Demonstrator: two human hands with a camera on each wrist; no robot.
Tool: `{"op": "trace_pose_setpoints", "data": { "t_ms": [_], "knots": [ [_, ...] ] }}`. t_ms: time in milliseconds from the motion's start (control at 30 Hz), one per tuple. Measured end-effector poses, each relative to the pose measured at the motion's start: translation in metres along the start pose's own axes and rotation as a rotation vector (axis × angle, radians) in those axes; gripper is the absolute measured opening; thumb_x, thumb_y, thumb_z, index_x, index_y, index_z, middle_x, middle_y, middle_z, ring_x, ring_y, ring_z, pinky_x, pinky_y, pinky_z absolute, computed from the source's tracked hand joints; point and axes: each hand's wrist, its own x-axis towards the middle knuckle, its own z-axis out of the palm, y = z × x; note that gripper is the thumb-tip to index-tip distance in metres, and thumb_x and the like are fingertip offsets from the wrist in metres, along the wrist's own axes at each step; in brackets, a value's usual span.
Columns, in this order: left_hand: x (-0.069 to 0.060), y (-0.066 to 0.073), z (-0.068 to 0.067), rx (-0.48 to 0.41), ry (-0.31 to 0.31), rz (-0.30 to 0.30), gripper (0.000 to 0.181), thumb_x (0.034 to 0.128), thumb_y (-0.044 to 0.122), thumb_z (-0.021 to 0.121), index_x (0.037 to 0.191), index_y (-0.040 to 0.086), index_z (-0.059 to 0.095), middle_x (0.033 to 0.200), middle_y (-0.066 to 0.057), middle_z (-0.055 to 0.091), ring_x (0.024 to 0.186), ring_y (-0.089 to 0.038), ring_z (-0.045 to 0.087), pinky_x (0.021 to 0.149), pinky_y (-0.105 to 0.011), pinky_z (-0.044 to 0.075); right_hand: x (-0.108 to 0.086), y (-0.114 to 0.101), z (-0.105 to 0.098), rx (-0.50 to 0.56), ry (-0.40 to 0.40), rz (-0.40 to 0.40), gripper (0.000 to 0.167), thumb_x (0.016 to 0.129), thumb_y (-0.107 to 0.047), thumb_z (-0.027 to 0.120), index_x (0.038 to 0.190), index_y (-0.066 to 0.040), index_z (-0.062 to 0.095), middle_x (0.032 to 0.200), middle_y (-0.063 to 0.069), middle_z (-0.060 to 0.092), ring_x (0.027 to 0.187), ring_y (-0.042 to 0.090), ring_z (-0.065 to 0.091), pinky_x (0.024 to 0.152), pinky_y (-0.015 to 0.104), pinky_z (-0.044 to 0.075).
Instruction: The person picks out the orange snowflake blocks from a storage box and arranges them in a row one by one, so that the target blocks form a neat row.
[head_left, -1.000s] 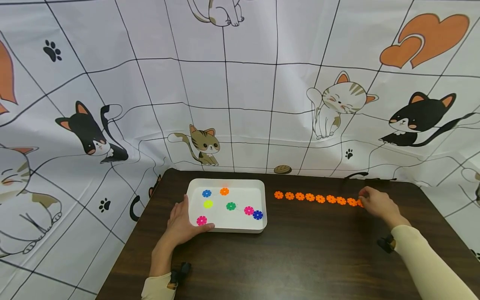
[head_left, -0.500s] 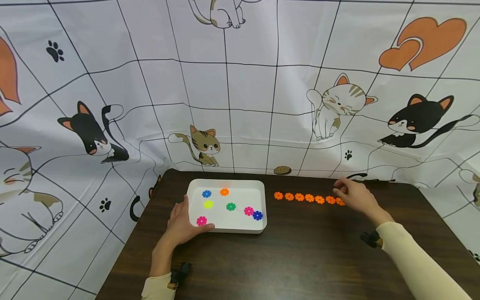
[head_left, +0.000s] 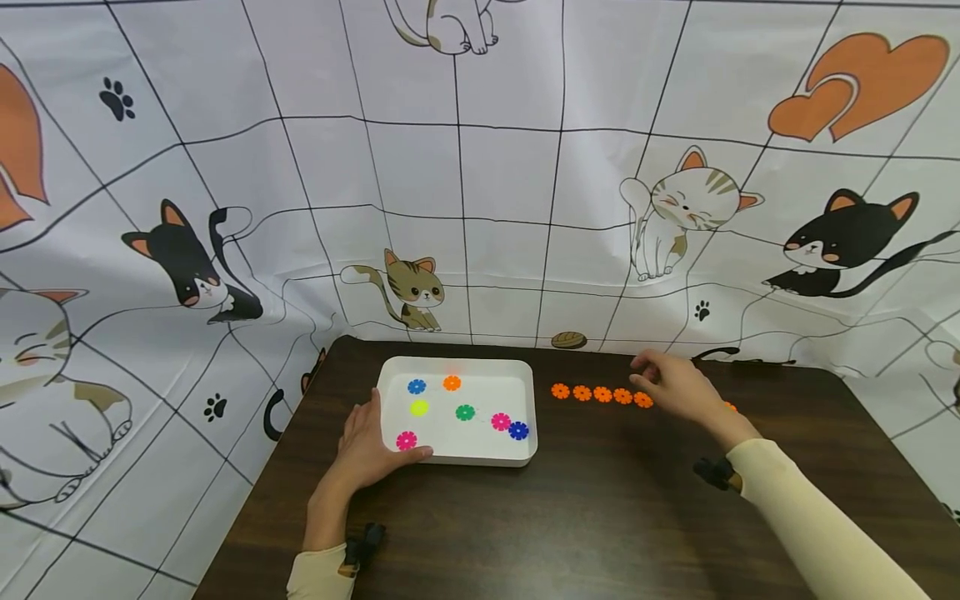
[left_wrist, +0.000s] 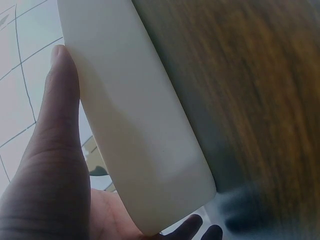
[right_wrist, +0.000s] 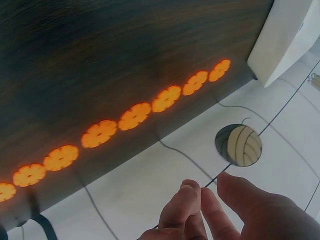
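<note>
A white tray (head_left: 468,454) stands on the dark table's left half, with several coloured notched plastic discs inside. My left hand (head_left: 366,448) grips its near-left corner, thumb along the near side and fingers at the left end. To the right of the tray lies a row of orange notched plastic discs (head_left: 603,394). Above that row my right hand (head_left: 681,392) hovers with loosely bent fingers, covering some discs in the head view. The right wrist view shows nothing between the thumb and fingers of this hand, and the orange discs (right_wrist: 99,133) lie apart from it.
In the tray are a green disc (head_left: 465,412), a yellow disc (head_left: 419,408) and a pink disc (head_left: 407,441), among others. A white cloth with printed cats (head_left: 510,175) hangs behind the dark wooden table (head_left: 555,525).
My right hand has moved left along the orange row, from its far right end toward the middle. The left hand stays at the tray, and the discs keep their places.
</note>
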Motion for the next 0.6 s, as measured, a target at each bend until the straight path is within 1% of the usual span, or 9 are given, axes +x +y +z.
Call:
{"op": "trace_pose_setpoints", "data": {
  "t_ms": [233,600],
  "knots": [
    [-0.001,0.000,-0.001,0.006,-0.001,-0.003,0.148,0.0657,0.072,0.081,0.163,0.007,-0.009,0.171,-0.021,0.007,0.156,-0.049,-0.001,0.120,-0.079,0.010,0.004,-0.013,0.003,0.017,-0.014,-0.036,0.023,0.100,-0.021,0.065,0.118,-0.006,0.065,0.090,0.005,0.073,0.067,0.009,0.058,0.060,0.029,0.047],
    [-0.002,0.001,-0.002,0.001,-0.001,-0.002,0.148,0.0657,0.073,0.080,0.163,0.006,-0.008,0.170,-0.022,0.008,0.156,-0.049,-0.001,0.120,-0.078,0.011,0.012,-0.034,0.012,0.032,-0.015,-0.093,0.024,0.099,-0.020,0.066,0.118,-0.005,0.066,0.089,0.004,0.072,0.069,0.008,0.059,0.064,0.029,0.049]
  ]
}}
